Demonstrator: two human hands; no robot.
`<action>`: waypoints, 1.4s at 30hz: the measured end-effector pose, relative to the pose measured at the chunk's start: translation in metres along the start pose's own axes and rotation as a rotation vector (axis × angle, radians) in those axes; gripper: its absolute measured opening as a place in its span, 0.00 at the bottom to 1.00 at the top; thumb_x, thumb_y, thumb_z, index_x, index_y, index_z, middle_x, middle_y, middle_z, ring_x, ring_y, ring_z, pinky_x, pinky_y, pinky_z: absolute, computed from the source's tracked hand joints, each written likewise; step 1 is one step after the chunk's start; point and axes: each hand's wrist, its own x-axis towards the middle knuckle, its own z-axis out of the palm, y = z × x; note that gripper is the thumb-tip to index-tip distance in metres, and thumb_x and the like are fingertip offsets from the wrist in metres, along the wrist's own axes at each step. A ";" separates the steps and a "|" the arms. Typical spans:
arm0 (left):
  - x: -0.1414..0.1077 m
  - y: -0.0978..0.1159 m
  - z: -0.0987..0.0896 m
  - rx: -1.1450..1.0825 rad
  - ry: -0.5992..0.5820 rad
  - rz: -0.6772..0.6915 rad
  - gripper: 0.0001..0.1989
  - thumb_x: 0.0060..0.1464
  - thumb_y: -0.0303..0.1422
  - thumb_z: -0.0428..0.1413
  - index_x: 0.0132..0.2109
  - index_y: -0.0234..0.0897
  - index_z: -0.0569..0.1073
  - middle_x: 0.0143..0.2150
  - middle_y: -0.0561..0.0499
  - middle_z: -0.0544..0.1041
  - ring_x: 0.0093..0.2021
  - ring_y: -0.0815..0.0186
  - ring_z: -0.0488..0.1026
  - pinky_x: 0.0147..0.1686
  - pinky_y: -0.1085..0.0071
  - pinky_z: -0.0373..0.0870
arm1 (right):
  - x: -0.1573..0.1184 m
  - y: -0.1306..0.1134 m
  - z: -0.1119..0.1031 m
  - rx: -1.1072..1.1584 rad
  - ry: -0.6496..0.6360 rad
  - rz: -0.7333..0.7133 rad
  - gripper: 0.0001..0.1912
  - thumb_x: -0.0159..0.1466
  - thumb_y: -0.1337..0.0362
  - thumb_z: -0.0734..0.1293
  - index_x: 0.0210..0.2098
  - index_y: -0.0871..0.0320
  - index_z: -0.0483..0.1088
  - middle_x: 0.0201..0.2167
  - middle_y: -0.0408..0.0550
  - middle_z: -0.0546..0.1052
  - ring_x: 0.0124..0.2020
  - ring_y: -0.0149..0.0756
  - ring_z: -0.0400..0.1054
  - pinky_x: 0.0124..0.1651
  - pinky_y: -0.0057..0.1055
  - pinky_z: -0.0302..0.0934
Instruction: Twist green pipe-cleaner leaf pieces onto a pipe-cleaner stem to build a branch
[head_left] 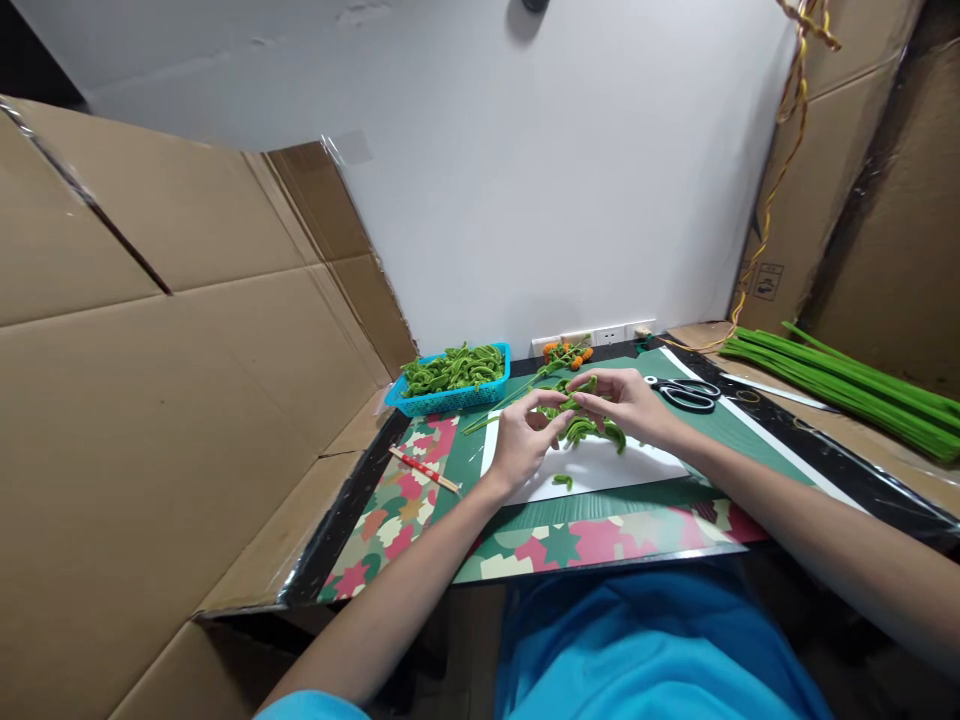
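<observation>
My left hand (523, 438) and my right hand (626, 402) meet above a white sheet (622, 474). Between their pinched fingertips is a short green pipe cleaner piece (571, 398), partly covered by the fingers. Right below them, a small pile of curled green pipe cleaner pieces (589, 432) lies on the sheet. One loose curled bit (562, 482) rests nearer to me, apart from the pile.
A blue basket (450, 402) heaped with green pieces stands back left. Behind my hands lie orange pipe cleaner flowers (568, 354). Black scissors (686, 395) and long green pipe cleaners (840, 390) are to the right. Wrapped chopsticks (424, 470) lie left; cardboard walls (187, 370) flank the table.
</observation>
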 end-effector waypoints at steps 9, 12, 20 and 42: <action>0.006 -0.003 -0.001 -0.132 0.009 -0.105 0.20 0.53 0.47 0.69 0.40 0.32 0.83 0.28 0.48 0.81 0.18 0.69 0.73 0.11 0.76 0.59 | 0.002 -0.003 0.001 0.125 0.044 0.027 0.22 0.60 0.45 0.77 0.33 0.59 0.75 0.23 0.42 0.74 0.19 0.29 0.66 0.20 0.26 0.63; 0.006 0.000 0.000 -0.159 -0.005 -0.142 0.21 0.50 0.47 0.71 0.39 0.31 0.83 0.25 0.48 0.80 0.18 0.68 0.73 0.12 0.76 0.61 | 0.003 -0.005 0.004 0.156 0.085 0.029 0.23 0.57 0.45 0.79 0.28 0.59 0.75 0.20 0.42 0.74 0.17 0.28 0.64 0.19 0.27 0.62; 0.004 0.006 0.002 -0.244 0.000 -0.230 0.22 0.47 0.47 0.72 0.36 0.29 0.83 0.26 0.46 0.81 0.17 0.70 0.71 0.12 0.75 0.60 | 0.002 -0.003 0.011 0.227 0.204 0.118 0.27 0.50 0.43 0.82 0.20 0.58 0.71 0.17 0.45 0.74 0.15 0.30 0.63 0.15 0.29 0.61; 0.011 -0.001 -0.002 -0.547 -0.132 -0.470 0.25 0.48 0.49 0.71 0.35 0.34 0.71 0.29 0.56 0.74 0.15 0.76 0.67 0.10 0.78 0.52 | 0.003 0.001 -0.001 0.176 0.082 0.063 0.22 0.57 0.50 0.79 0.43 0.58 0.79 0.24 0.42 0.76 0.19 0.29 0.66 0.17 0.25 0.61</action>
